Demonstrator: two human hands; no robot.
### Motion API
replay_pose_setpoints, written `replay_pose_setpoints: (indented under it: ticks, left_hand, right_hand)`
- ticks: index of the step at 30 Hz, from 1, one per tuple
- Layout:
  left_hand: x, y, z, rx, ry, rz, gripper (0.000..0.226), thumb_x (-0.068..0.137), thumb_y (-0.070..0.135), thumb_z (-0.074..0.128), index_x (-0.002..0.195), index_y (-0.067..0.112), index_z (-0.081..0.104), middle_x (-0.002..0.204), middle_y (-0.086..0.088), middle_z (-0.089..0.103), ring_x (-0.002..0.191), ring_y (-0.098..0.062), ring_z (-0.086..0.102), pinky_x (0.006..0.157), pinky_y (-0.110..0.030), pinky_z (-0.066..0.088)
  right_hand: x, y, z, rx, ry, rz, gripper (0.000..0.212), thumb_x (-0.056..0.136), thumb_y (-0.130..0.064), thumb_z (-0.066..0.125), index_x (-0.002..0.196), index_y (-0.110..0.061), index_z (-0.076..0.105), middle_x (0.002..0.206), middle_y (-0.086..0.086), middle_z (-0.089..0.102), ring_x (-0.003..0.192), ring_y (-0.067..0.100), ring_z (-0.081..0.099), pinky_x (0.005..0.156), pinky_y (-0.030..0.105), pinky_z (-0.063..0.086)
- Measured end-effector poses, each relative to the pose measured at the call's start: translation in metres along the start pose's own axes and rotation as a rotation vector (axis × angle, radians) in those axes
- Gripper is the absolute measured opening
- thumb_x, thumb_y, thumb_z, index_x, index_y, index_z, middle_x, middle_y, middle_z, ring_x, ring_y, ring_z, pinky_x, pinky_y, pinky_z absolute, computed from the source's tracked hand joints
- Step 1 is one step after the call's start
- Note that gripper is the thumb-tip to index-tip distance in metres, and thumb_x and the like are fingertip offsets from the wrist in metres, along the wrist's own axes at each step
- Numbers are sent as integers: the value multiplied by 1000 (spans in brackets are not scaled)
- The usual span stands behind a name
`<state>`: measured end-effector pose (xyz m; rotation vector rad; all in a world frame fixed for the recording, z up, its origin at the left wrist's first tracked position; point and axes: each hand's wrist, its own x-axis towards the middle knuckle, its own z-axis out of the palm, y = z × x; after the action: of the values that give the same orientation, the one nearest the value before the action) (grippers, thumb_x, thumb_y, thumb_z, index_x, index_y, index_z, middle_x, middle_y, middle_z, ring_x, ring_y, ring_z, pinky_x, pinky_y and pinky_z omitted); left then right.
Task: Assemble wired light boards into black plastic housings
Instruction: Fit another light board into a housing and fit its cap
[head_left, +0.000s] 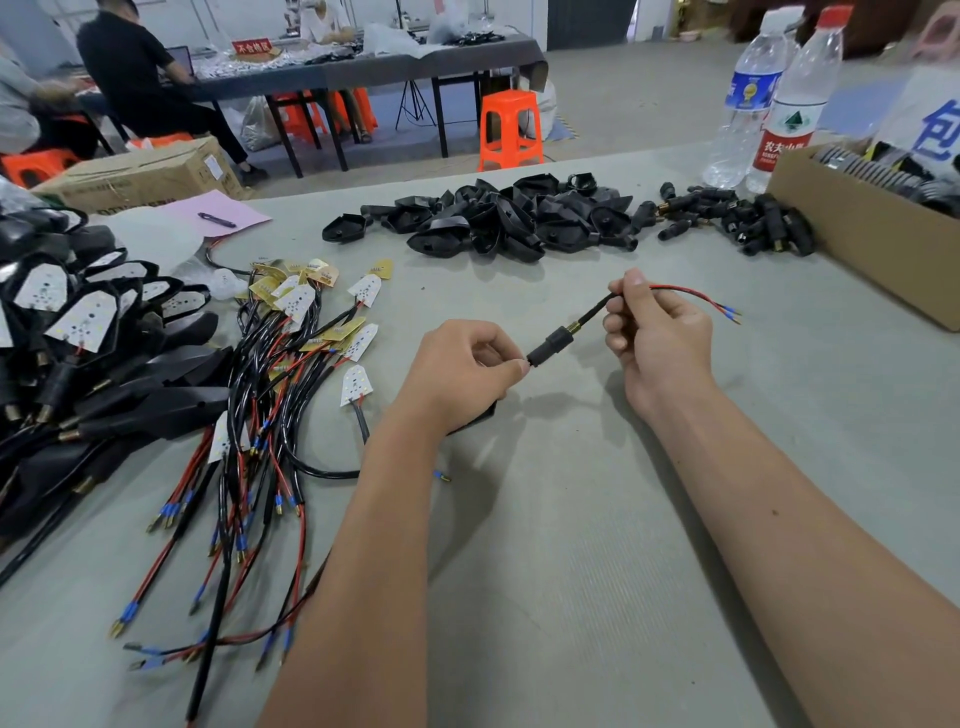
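**Feeding the cable through the connector sleeve**

From the head camera, both hands work just above the grey bench (519, 597). The left hand (457, 369) has its fingers curled and pinches the lower end of a black connector sleeve (550, 345), with what looks like a black housing (475, 415) tucked under the palm; I cannot tell how it is held. The right hand (657, 332) pinches the black cable (592, 310) just above the sleeve's brass collar, and the red and black leads (701, 300) with blue tips trail out past its knuckles.

To do this well, I would say keep the cable in line with the sleeve, pull steadily, and grip the jacket, not the thin leads.

Loose light boards (296, 332) lie tangled to the left, finished units (78, 332) beyond them, and empty housings (483, 218) heaped at the back.
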<state>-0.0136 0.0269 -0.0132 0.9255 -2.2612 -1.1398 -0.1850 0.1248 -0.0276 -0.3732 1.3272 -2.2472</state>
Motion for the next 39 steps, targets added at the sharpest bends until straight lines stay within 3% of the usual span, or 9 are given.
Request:
replay_pose_setpoints:
  ticks: [3, 9, 15, 20, 24, 29, 31, 33, 39]
  left_hand:
    - [1, 0, 1, 14, 22, 1, 11, 86, 12, 76, 75, 15, 73, 67, -8, 73, 68, -28, 71, 63, -35, 58]
    - [1, -1, -1, -5, 14, -22, 12, 87, 8, 72, 76, 12, 72, 71, -13, 73, 57, -14, 64, 59, -29, 54]
    - [1, -3, -5, -63, 14, -18, 9, 87, 7, 72, 78, 10, 72, 76, -18, 74, 60, -14, 67, 55, -22, 51]
    - [2, -6, -2, -104, 97, 29, 9, 87, 9, 76, 79, 11, 72, 71, -13, 72, 60, -14, 69, 67, -33, 57]
    - [3, -5, 2, -162, 125, 61, 9, 87, 13, 79, 81, 11, 72, 70, -15, 72, 62, -18, 68, 69, -38, 57]
    - [2, -3, 7, -153, 100, 40, 19, 81, 23, 87, 90, 16, 72, 81, -2, 75, 75, -16, 72, 75, -29, 57]
    - [1, -5, 3, -68, 117, 35, 25, 76, 29, 90, 91, 22, 72, 84, 8, 74, 81, -4, 69, 74, -15, 52]
    - [0, -8, -2, -3, 116, 33, 24, 74, 28, 91, 89, 24, 72, 84, 11, 75, 75, 3, 65, 65, -6, 44]
    - [0, -12, -4, -29, 122, 42, 20, 74, 20, 90, 85, 21, 73, 80, 8, 76, 71, -6, 67, 68, -16, 49]
  right_hand:
    - [0, 0, -1, 5, -9, 0, 24, 102, -20, 65, 84, -5, 70, 65, 0, 64, 55, 10, 53, 47, 20, 40]
    - [1, 0, -1, 17, 42, -5, 24, 102, -17, 65, 82, -4, 69, 61, -1, 63, 52, 9, 52, 45, 18, 38]
    - [1, 2, -1, 14, 75, -21, 25, 102, -17, 65, 80, -5, 69, 60, -1, 63, 51, 8, 51, 43, 18, 36]
    - [3, 4, -1, -120, -92, 4, 23, 102, -25, 65, 91, -5, 70, 70, 2, 62, 55, 13, 53, 46, 21, 38]
    - [0, 8, 2, -241, -228, 9, 17, 100, -21, 67, 95, -5, 73, 80, 2, 70, 62, 13, 61, 55, 22, 48]
    - [0, 8, 0, -211, -202, -4, 13, 99, -16, 69, 92, -6, 75, 79, 7, 74, 64, 15, 63, 62, 23, 52]
    - [1, 9, 0, -183, -180, -2, 14, 98, -16, 69, 94, -5, 76, 81, 5, 75, 66, 14, 65, 62, 22, 53]
    - [1, 9, -1, -173, -158, 1, 14, 97, -17, 71, 96, -3, 76, 81, 5, 75, 66, 13, 65, 62, 21, 53]
    - [2, 10, -1, -197, -100, -60, 17, 96, -14, 72, 101, 3, 74, 76, 6, 75, 65, 15, 72, 52, 20, 50]
